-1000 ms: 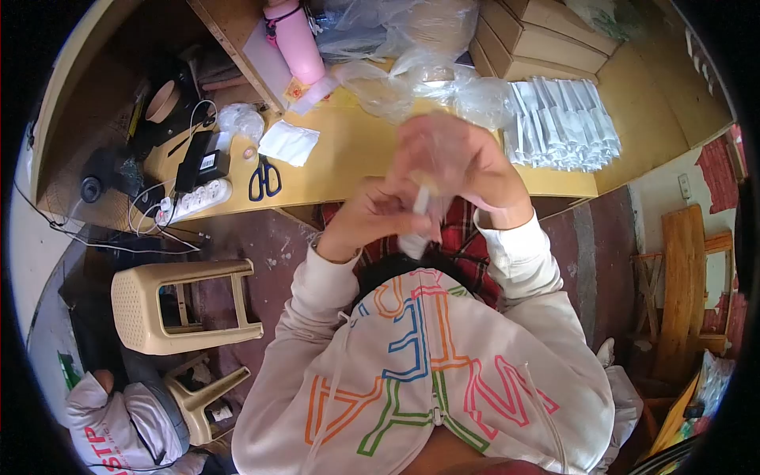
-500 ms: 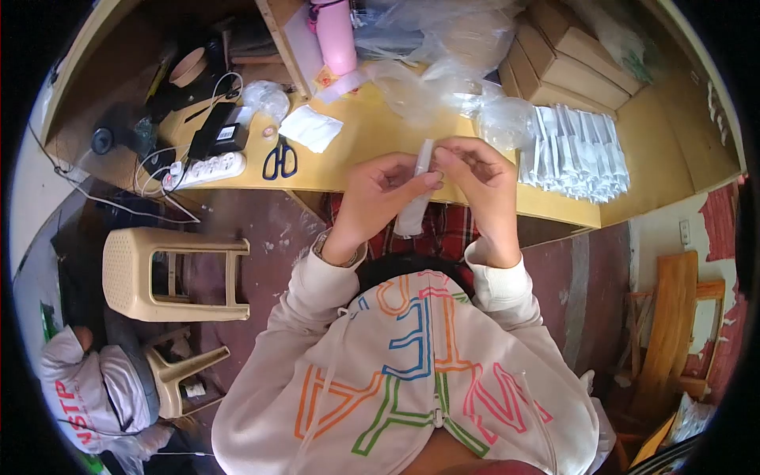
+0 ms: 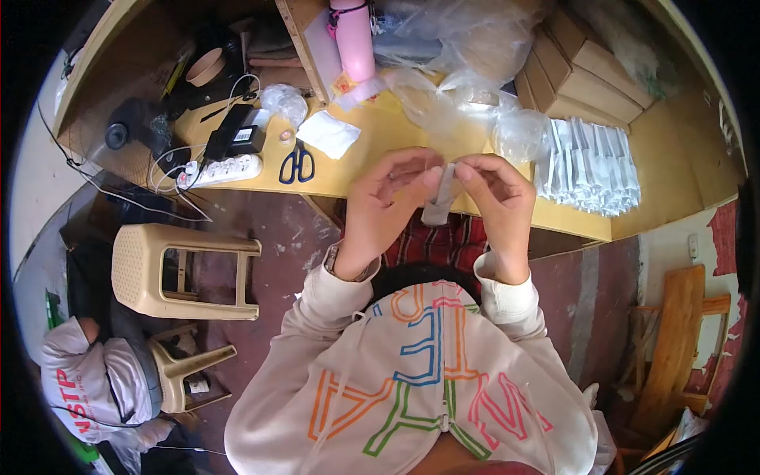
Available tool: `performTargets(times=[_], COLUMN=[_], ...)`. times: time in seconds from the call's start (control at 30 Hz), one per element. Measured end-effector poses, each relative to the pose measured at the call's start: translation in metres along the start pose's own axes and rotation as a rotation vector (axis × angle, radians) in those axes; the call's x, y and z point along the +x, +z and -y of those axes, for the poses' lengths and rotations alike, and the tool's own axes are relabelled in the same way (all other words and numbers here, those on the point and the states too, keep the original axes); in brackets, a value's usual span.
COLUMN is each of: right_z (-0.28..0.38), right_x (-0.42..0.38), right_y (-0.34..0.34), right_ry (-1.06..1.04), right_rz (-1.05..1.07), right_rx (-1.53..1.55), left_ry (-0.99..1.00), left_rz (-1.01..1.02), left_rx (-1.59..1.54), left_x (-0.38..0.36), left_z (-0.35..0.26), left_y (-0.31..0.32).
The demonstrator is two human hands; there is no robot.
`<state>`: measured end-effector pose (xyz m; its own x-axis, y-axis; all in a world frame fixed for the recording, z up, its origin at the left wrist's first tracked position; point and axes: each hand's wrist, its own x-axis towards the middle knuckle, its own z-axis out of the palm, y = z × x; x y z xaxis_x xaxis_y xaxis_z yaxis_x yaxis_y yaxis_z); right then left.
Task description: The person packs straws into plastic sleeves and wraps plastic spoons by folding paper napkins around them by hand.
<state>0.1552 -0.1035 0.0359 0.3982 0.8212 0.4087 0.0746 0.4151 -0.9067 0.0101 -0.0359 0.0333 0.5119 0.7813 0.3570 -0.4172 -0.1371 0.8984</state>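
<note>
In front of my chest, above my lap, I hold a narrow whitish plastic packet. My left hand has its thumb and fingertips closed at the upper left edge of the packet. On the other side, my right hand pinches the top end between thumb and fingers. The packet's lower end hangs free, slightly tilted. A stack of similar narrow white packets lies on the table to the right of my right hand. What is inside the held packet cannot be made out.
On the yellow table lie dark-handled scissors, white paper, a power strip and clear plastic bags. Behind stand a pink bottle and cardboard boxes. A beige stool and a seated person are at left.
The packet's top has dropped and its hanging part looks shorter. Both hands have shifted slightly right and down, still gripping it. The whole view has shifted slightly.
</note>
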Motion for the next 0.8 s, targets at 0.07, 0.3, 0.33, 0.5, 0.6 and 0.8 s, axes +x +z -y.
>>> performTargets(times=[0.07,0.3,0.33,0.5,0.6,0.8], right_z=[-0.002,-0.005,-0.006,-0.008,-0.009,-0.011], right_x=[-0.002,-0.004,-0.003,-0.004,-0.004,-0.007], right_y=[0.001,0.006,0.006,0.006,0.008,0.008], right_ry=[0.011,0.078,0.083,0.061,0.036,-0.002], right_rz=[0.012,0.035,0.041,0.062,0.071,0.064], right_rx=[0.008,0.071,0.076,0.048,0.026,0.031], left_ry=[0.094,0.227,0.22,0.301,0.325,0.301], left_rz=[-0.033,-0.163,-0.179,-0.17,-0.165,-0.135], left_rx=[0.058,0.178,0.187,0.192,0.187,0.195], left_x=[0.002,0.012,0.012,0.014,0.012,0.007], left_z=[-0.004,-0.011,-0.014,-0.013,-0.012,-0.018], left_y=[-0.001,-0.005,-0.005,-0.007,-0.01,-0.008])
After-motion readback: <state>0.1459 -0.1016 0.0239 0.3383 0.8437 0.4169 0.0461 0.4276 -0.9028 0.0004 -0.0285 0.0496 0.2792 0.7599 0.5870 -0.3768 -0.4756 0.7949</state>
